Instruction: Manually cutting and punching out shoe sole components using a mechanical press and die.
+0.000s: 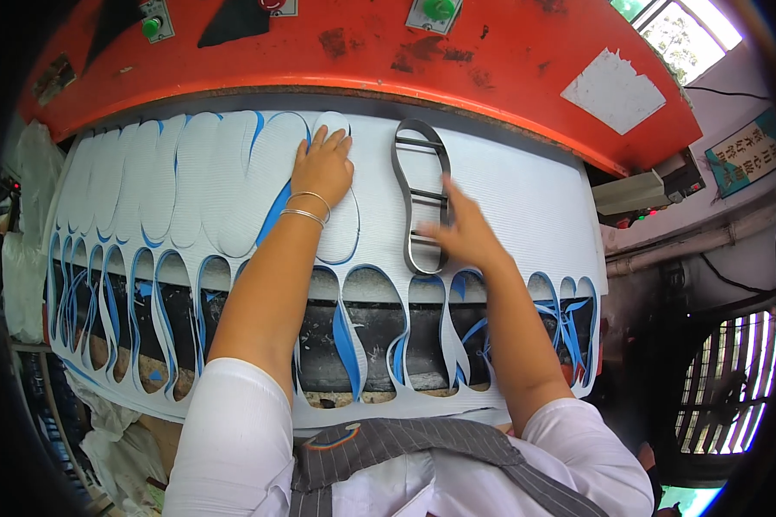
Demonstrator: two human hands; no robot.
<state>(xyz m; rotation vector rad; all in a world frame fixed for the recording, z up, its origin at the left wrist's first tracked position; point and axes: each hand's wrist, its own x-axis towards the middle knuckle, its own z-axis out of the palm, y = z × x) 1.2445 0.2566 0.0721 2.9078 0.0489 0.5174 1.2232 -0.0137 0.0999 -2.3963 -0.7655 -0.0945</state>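
Observation:
My left hand (pixel 322 165) lies flat, fingers stretched, on the upper part of a cut sole shape in the white ribbed sheet (pixel 517 198). Blue edges show along the cuts beside it. To its right, a dark metal sole-shaped cutting die (pixel 403 177) with crossbars rests on the uncut part of the sheet. My right hand (pixel 467 226) is at the die's right side, thumb and fingers apart and slightly blurred. Whether it touches the die I cannot tell. Several cut sole shapes (pixel 194 185) stand in a row to the left.
Along the near side, a strip of sheet with sole-shaped holes (pixel 378 401) hangs over a dark surface (pixel 319 323). A red machine beam (pixel 336 56) with green buttons (pixel 438 10) spans the far side. Clear plastic bags (pixel 28 258) hang at left; a barred window or vent (pixel 726 379) is at right.

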